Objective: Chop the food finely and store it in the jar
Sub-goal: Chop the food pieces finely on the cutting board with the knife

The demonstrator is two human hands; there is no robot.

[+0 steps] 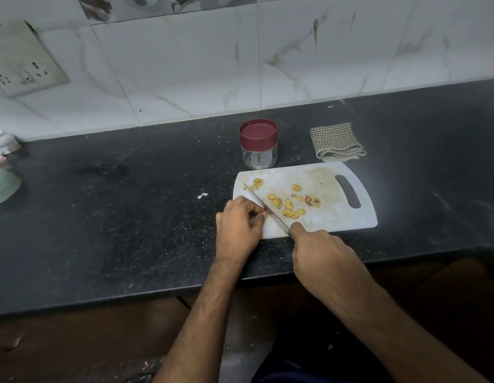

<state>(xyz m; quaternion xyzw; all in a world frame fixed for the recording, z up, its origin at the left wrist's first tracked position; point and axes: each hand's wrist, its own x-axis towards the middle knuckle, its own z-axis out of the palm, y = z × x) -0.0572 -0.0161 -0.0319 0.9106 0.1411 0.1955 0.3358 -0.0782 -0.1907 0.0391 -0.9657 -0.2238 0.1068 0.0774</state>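
Right hand (320,252) gripping knife (263,207) handle | left hand (238,225) fingers curled beside blade, hold unclear | yellow slices (288,207) on cutting board (331,214) | lidded jar (258,143) just beyond, cloth (335,142) right

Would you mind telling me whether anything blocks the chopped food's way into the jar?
Yes: the maroon lid is on the jar, closing its mouth. Otherwise the yellow slices lie on the cutting board just in front of the jar, with nothing between.

Black speckled counter (129,217), marbled white wall tiles (185,64) (stained), socket plate (22,59).
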